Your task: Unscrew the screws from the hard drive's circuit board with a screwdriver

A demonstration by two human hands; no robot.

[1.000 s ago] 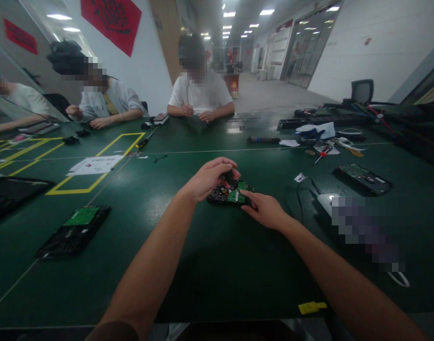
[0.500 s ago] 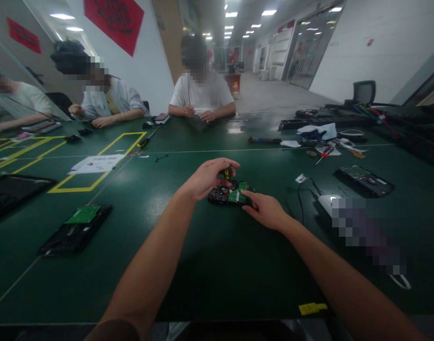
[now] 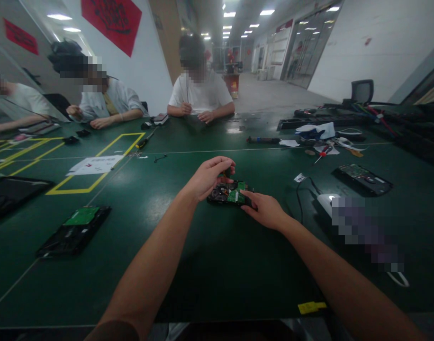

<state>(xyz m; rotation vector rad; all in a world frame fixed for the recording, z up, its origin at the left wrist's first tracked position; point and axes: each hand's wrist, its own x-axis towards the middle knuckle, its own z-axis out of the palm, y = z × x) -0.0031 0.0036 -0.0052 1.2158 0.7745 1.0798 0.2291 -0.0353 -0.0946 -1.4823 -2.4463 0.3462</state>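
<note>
In front of me on the green table lies a hard drive (image 3: 235, 194), black-cased with a green circuit board facing up. My left hand (image 3: 214, 177) is over its far left part, fingers curled around a small screwdriver (image 3: 227, 174) whose dark handle is mostly hidden; the tip cannot be made out. At the drive's right end, my right hand (image 3: 265, 208) grips the casing, its index finger lying on the board and its thumb at the near edge.
Similar opened drives lie left (image 3: 75, 230) and right (image 3: 362, 180). A blurred-out long object (image 3: 361, 232) with a cable is beside my right forearm. Loose tools and a red screwdriver (image 3: 322, 153) are farther back. A yellow-black screwdriver (image 3: 145, 139) lies left. Several people sit across the table.
My left hand has turned slightly, its fingers now more closed around the screwdriver handle, hiding the yellow part. The right hand and the drive hold their place; the view shifted slightly.
</note>
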